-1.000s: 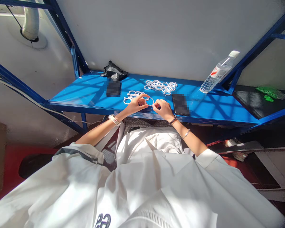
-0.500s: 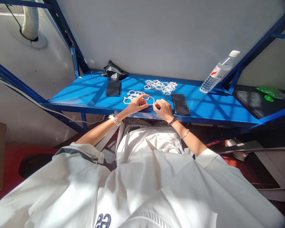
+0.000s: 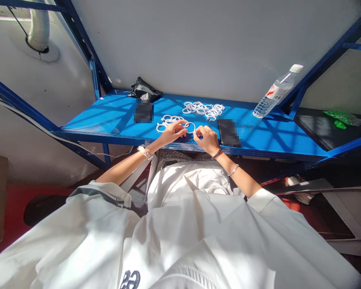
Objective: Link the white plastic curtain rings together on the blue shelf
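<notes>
Between my two hands, just above the front edge of the blue shelf, is a thin white ring [image 3: 191, 133]. My left hand [image 3: 176, 131] pinches the ring's left side between thumb and fingers. On its opposite side, the fingertips of my right hand [image 3: 206, 137] are closed on the rim. Partly behind my left hand lies a small group of white rings [image 3: 161, 127]. A larger pile of white rings [image 3: 201, 108] sits farther back on the shelf. Close by my right hand is a black phone [image 3: 228, 132] lying flat.
The blue shelf [image 3: 114, 120] has a crumpled black plastic bag [image 3: 146, 90] and a dark, pixelated flat object [image 3: 143, 111] at its back left. A clear water bottle [image 3: 273, 94] stands to the right. Beyond it, a green packet [image 3: 341, 117] rests on a dark surface. Blue frame posts flank the shelf.
My left index finger has shifted slightly on the ring. Otherwise both hands, the ring and the piles keep nearly the same places.
</notes>
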A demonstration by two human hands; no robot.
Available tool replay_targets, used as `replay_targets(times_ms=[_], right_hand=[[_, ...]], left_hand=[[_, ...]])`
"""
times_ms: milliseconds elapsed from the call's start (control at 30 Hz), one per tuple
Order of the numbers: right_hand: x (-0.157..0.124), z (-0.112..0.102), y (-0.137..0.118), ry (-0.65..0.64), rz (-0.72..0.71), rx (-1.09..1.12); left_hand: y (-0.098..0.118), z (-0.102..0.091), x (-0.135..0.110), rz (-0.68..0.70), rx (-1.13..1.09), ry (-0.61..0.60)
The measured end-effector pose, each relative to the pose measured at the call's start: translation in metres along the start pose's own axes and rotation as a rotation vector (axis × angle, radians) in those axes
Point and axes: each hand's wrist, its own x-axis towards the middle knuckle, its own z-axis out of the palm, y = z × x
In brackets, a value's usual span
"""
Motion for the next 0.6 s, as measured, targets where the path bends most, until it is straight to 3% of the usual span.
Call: replay_targets(times_ms=[600], right_hand=[[0.0021,0.0085,0.0103,0.010,0.015,0.147]], left_hand=[[0.0006,0.0021,0.0010,-0.035,-0.092,0.075]])
